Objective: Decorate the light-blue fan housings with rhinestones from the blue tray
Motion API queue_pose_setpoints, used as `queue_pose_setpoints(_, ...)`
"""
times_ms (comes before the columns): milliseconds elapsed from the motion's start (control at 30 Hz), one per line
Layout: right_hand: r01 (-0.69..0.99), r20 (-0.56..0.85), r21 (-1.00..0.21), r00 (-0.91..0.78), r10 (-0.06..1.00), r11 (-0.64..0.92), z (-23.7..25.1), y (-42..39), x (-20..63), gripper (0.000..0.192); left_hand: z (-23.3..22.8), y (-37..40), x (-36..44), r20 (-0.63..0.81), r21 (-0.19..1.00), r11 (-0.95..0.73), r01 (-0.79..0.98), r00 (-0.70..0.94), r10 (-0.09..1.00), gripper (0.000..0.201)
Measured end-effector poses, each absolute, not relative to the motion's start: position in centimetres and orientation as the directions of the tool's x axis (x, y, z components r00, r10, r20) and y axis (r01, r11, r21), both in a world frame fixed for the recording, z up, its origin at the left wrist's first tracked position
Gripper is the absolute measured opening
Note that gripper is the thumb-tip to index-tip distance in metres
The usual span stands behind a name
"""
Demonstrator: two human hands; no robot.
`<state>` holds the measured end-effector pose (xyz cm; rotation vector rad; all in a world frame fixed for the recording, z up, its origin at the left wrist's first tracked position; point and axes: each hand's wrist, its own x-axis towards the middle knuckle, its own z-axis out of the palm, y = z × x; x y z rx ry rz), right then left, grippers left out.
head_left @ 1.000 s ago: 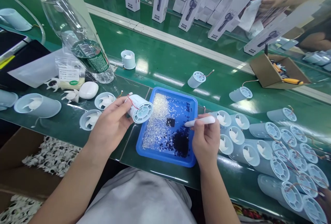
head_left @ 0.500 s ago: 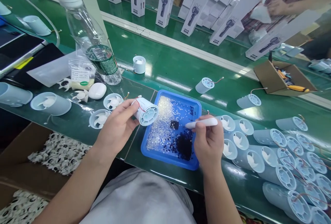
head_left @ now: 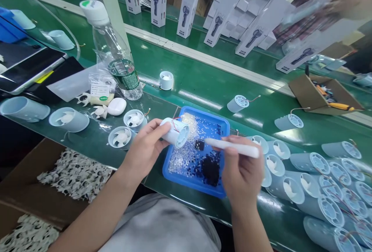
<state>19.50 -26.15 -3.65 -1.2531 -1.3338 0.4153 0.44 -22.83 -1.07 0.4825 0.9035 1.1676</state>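
Head view: left hand [head_left: 143,147] grips a blue cylinder [head_left: 173,131], right hand [head_left: 244,174] (closely curled) a white stick [head_left: 234,147].

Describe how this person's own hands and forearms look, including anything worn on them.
The left hand and right hand are both ungloved, with no watch, bracelet or ring showing. The forearms are uncovered as far as the view reaches; no sleeve appears. A light grey garment covers the torso.

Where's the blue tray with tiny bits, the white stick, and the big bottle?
Blue tray [head_left: 192,182]: head view, on its near rim.
White stick [head_left: 244,149]: head view, on its shaft.
Bottle [head_left: 125,75]: head view, on its green label.
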Motion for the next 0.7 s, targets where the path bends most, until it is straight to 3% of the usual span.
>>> queue_pose_setpoints(167,0.092,0.414,-0.909,0.330,0.849,0.407,-2.3,-28.1,18.3,0.014,-0.7,-23.3,1.3,-0.343,0.732,0.367,-0.574,0.154,0.927,0.019)
queue_pose_setpoints(700,0.075,0.459,-0.886,0.272,0.846,0.457,-2.0,-28.5,18.1,0.017,0.0,-24.1,2.4,-0.340,0.759,0.354,-0.547,0.131,0.931,0.019)
